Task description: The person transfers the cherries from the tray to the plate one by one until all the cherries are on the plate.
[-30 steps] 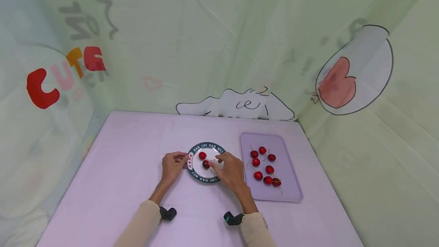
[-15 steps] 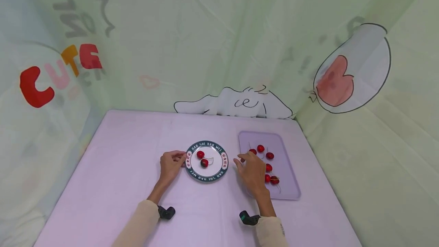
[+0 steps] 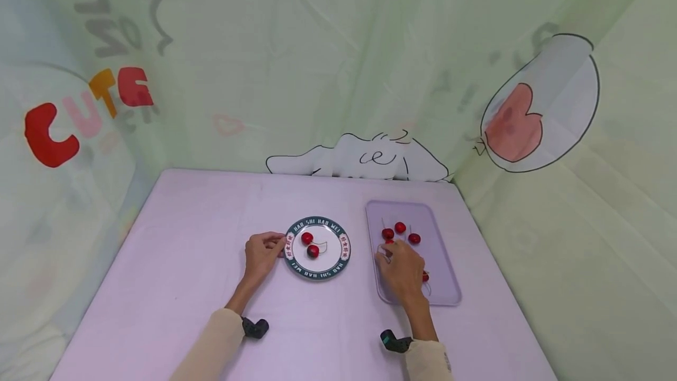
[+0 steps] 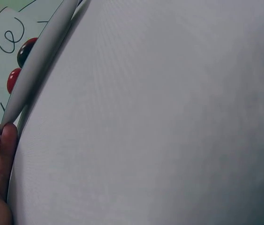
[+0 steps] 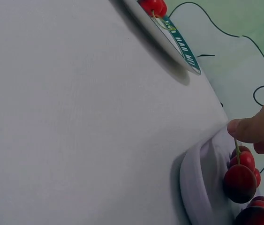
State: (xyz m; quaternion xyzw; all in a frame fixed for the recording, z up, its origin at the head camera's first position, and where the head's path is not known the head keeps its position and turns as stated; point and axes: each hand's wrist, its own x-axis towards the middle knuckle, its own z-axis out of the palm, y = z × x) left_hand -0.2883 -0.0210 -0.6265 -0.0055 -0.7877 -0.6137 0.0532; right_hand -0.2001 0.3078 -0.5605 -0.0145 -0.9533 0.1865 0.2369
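My left hand [image 3: 262, 256] pinches the left rim of a round plate [image 3: 342, 260] with dark green lettering; the thumb lies along its edge in the left wrist view. On the plate are two cherries, an upper one [image 3: 307, 239] and a lower one [image 3: 313, 251], with their thin stems. My right hand [image 3: 403, 271] is over the left side of the purple tray [image 3: 444, 287], fingers bent. In the right wrist view its thumb [image 5: 245, 128] is right at the stem top of a dark red cherry [image 5: 240, 184]; I cannot tell whether the fingers have closed on the stem.
More cherries [image 3: 415, 239] lie in the tray, some hidden under my right hand. The table [image 3: 211, 210] has a pale pinkish cloth. Patterned curtains [image 3: 296, 75] hang behind it and at both sides.
My right hand has left the plate and moved right, to the tray's cherries. My left hand stays at the plate rim. Both cherries on the plate stay put; the head view has shifted slightly.
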